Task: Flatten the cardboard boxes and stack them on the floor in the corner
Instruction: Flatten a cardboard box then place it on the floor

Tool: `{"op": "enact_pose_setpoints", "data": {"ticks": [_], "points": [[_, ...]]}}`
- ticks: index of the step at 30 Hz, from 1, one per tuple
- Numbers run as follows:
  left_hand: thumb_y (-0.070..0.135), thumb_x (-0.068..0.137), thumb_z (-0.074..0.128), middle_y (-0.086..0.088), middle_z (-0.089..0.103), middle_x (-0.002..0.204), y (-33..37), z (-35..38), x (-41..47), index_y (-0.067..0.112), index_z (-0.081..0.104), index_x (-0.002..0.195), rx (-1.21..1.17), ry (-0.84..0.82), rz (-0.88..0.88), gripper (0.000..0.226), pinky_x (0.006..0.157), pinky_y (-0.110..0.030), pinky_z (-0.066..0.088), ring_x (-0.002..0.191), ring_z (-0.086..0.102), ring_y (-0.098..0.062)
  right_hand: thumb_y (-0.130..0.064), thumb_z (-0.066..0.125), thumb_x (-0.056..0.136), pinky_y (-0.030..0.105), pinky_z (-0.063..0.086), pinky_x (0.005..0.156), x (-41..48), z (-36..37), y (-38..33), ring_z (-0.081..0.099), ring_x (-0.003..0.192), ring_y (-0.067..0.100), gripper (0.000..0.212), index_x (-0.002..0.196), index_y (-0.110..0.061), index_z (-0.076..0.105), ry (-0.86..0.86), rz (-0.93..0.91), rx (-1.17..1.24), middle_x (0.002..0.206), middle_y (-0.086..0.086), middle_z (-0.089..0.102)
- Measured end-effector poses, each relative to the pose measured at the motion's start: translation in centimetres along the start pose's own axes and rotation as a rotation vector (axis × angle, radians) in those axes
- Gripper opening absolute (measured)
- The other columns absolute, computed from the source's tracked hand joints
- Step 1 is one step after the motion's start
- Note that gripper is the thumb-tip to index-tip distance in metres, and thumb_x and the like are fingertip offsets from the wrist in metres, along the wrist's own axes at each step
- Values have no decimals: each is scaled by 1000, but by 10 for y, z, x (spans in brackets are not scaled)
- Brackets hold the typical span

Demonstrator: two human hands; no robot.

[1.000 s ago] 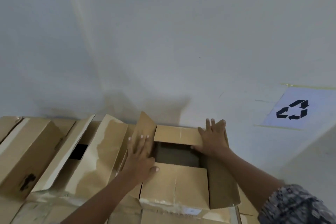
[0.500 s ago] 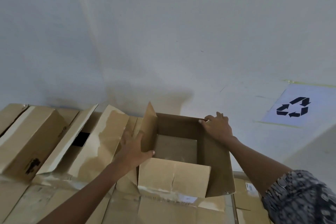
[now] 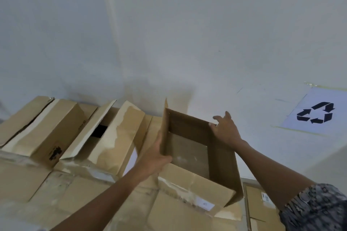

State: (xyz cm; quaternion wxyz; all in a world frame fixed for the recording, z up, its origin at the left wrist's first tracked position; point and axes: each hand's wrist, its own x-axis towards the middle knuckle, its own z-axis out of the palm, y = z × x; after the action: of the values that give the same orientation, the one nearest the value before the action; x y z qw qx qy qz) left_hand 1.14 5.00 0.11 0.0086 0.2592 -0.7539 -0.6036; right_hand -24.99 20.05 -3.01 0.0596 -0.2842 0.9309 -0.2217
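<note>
Open cardboard box [image 3: 221,157] sits on top of a pile of flattened cardboard [image 3: 75,193], close to the white wall [image 3: 187,33], top facing up and inside empty as far as visible. Left flap stands upright, and the near flap [image 3: 193,187] is folded outward and down, torn surface, small white label on it. Left hand [image 3: 155,155] grips the box's left wall: palm flat on the outside, thumb hooked round the near edge to the inside, fingers hidden behind the flap. Right hand [image 3: 225,129] rests on the far right corner: thumb at the rim, fingers spread and mostly straight above it, not wrapped round anything. Patterned sleeve [image 3: 315,208] shows on the right arm. Left of the open box, two more brown boxes lean against the wall on the same pile: one with torn flaps [image 3: 116,133] and a dark gap in its top, then a closed one [image 3: 47,127] further left. Recycling sign [image 3: 317,112] is taped to the wall right of the box. More cardboard with a shipping label [image 3: 262,204] lies at lower right, beside the pile.
</note>
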Motion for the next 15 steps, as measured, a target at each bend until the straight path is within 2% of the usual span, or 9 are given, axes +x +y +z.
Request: {"op": "enact_pose_setpoints", "data": {"ticks": [2, 3, 5, 7, 10, 12, 13, 15], "points": [[3, 86, 68, 31, 43, 107, 7, 7, 4, 48, 1, 149, -5, -43, -1, 102, 72, -27, 59, 94, 60, -3, -38, 53, 98, 41, 42, 105, -11, 5, -16, 54, 125, 34, 51, 144, -20, 41, -61, -48, -2, 163, 10, 7], [6, 84, 70, 26, 49, 109, 4, 8, 7, 49, 1, 150, -21, -60, -30, 104, 74, -29, 59, 97, 61, -6, -36, 53, 98, 39, 42, 105, -17, 8, -24, 53, 126, 33, 55, 148, -21, 35, -84, -61, -12, 164, 8, 3], [12, 79, 73, 15, 56, 119, -2, 9, 14, 58, 1, 147, -59, -92, -55, 109, 78, -45, 61, 102, 64, -18, -32, 53, 99, 37, 41, 107, -26, 11, -35, 52, 129, 31, 62, 153, -22, 25, -76, -73, -11, 165, 7, 0], [13, 78, 74, 11, 54, 129, -5, 7, 18, 63, -3, 144, -60, -106, -69, 113, 77, -53, 60, 103, 66, -23, -30, 53, 99, 36, 38, 108, -35, 9, -39, 48, 133, 30, 65, 154, -23, 20, -38, -32, 57, 165, 6, 6], [11, 79, 73, 8, 42, 144, -6, 4, 22, 63, -6, 144, -82, -150, -46, 115, 77, -53, 60, 104, 65, -24, -29, 54, 98, 38, 32, 112, -51, 6, -40, 34, 143, 30, 71, 156, -19, 13, -33, 42, 182, 162, 4, 19], [10, 81, 72, 8, 33, 153, -5, 4, 26, 61, -8, 145, -101, -170, -48, 114, 78, -49, 60, 103, 66, -25, -29, 54, 99, 35, 34, 109, -61, 2, -46, 36, 141, 30, 73, 156, -17, 11, -55, 52, 221, 160, 4, 26], [9, 83, 71, 8, 33, 152, -4, 5, 28, 58, -8, 147, -110, -169, -52, 113, 78, -47, 61, 101, 67, -26, -30, 53, 99, 34, 36, 108, -65, 2, -51, 38, 140, 30, 72, 156, -18, 10, -70, 46, 234, 159, 3, 29], [9, 89, 67, 12, 46, 132, -2, 8, 31, 51, -8, 150, -128, -137, -54, 106, 80, -49, 60, 96, 67, -25, -36, 52, 99, 35, 35, 108, -75, 6, -61, 37, 141, 29, 71, 156, -21, 12, -87, 25, 272, 159, 2, 28]]}}
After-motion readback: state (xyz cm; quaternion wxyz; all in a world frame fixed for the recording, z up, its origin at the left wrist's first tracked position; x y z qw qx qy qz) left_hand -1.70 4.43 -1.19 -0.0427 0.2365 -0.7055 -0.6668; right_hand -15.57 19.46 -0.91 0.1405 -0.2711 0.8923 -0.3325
